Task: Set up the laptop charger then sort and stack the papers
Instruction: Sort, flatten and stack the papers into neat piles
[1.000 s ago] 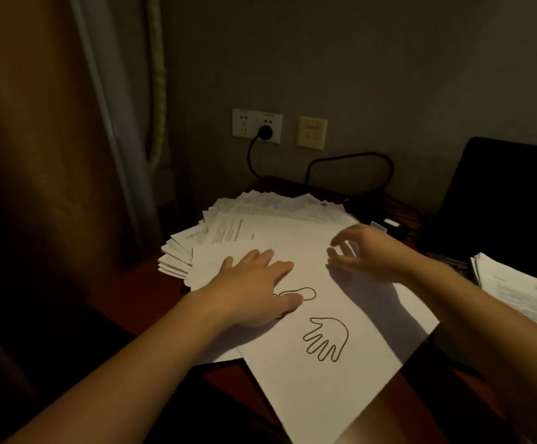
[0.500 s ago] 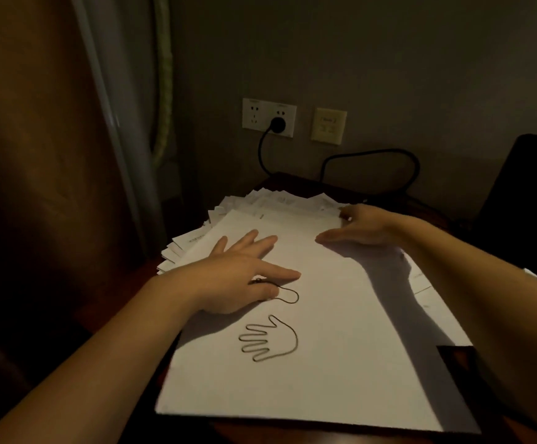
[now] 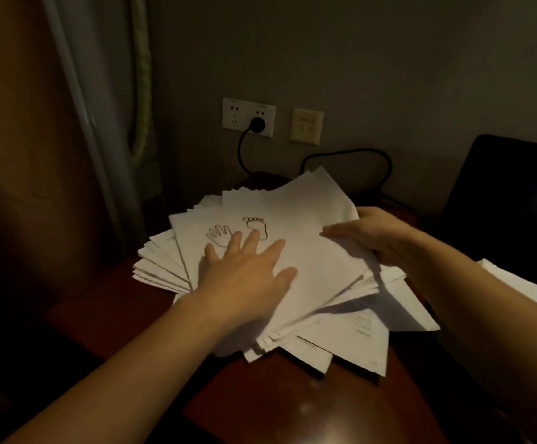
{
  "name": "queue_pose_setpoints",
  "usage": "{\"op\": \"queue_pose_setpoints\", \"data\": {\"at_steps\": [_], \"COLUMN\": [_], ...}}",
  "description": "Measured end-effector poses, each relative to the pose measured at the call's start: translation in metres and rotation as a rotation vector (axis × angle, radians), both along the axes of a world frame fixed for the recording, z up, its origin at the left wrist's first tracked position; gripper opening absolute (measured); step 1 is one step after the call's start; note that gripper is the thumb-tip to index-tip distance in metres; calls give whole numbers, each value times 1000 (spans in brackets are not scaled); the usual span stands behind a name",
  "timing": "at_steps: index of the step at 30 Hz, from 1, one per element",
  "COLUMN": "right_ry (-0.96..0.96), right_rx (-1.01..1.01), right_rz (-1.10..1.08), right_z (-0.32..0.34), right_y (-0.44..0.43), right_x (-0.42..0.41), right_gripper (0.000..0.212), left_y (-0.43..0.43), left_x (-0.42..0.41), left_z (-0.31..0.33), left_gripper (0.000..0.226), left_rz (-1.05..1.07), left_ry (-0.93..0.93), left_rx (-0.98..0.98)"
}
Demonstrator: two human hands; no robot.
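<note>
Presently, mid-frame on the dark red-brown wooden counter (image 3: 286, 408): fanned pile of white printed paper sheets (image 3: 312, 270), left hand (image 3: 248, 270) flat and open on top, right hand (image 3: 373, 235) curled around the right edge; best squared by pressing down while nudging edges flush.

Papers (image 3: 318, 267): matt white sheets, some with printed line drawings. Worktop (image 3: 293, 408): dark reddish wood, polished, glossy highlights near its front edge. Wall socket (image 3: 248, 116): smooth white plastic plate. Charger cable (image 3: 386, 161): black, smooth sheath. Wall (image 3: 389, 59): matt grey paint.
</note>
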State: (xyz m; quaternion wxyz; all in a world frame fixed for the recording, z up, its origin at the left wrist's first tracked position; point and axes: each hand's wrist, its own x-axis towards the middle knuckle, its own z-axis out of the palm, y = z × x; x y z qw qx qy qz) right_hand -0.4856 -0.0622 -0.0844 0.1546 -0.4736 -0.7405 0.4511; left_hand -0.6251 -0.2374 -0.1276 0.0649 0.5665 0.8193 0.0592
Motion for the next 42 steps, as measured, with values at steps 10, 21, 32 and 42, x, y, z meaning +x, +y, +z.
{"op": "queue_pose_setpoints", "data": {"at_steps": [10,21,32,42], "right_ry": [293,774,439,197], "right_rx": [201,-3,-321,-307], "right_rz": [-228,-312,-310,-86], "right_z": [14,74,-22,-24], "right_y": [-36,-42,-47,-59], "right_x": [86,114,64,63], "right_gripper": [24,28,32,37], "left_y": [0,3,-17,-13], "left_x": [14,0,-20,-5], "left_z": [-13,2,-6,-16], "left_gripper": [57,33,39,57], "left_rz": [-265,52,-40,-147], "left_ry": [-123,-1064,-810,-191], "left_rx": [13,517,516,148]}}
